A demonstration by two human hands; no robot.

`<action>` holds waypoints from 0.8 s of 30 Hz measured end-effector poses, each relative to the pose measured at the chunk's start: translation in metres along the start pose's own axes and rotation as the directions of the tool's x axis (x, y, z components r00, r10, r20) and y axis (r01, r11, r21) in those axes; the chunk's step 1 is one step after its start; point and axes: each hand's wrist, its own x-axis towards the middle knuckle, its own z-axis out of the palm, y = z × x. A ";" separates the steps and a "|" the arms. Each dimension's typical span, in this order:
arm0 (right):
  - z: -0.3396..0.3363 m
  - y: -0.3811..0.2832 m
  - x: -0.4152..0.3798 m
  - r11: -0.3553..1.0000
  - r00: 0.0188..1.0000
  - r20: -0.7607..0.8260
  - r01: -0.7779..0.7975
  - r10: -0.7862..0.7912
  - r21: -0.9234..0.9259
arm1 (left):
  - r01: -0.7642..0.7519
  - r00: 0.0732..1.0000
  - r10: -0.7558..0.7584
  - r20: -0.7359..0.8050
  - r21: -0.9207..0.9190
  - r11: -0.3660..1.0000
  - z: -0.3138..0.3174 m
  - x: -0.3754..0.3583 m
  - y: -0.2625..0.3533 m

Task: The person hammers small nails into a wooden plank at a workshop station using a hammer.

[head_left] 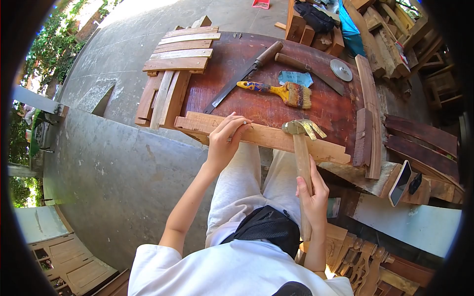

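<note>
My right hand (313,197) is wrapped round the wooden handle of a claw hammer (301,158). The hammer's head, with its worn golden claw pointing right, overlaps the near wooden plank (276,138). Over the left part of that plank, my left hand (228,140) pinches a small nail (245,123) between fingers and thumb. Beyond the plank, a wide paintbrush (291,93) with a yellow handle lies on the reddish-brown board (227,64). Near it are a long blade with a wooden handle (242,76) and a second wooden-handled blade (316,74).
Nailed-together slats (182,52) rest at the board's left end. A round metal disc (340,70) and a blue paper packet (295,79) lie at the back. Wood strips (368,123) line the right edge. A phone (400,183) stands tilted at right, near stacked timber (385,44).
</note>
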 end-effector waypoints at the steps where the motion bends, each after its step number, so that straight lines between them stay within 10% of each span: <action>1: 0.001 0.004 0.000 0.999 0.999 -0.013 0.032 -0.032 -0.018 | 0.000 1.000 0.000 0.000 0.000 1.000 0.000 0.000 0.000; 24: 0.001 0.001 0.000 0.998 0.999 -0.015 0.052 -0.052 -0.041 | -0.186 0.982 0.182 0.051 0.091 0.978 0.004 -0.005 -0.009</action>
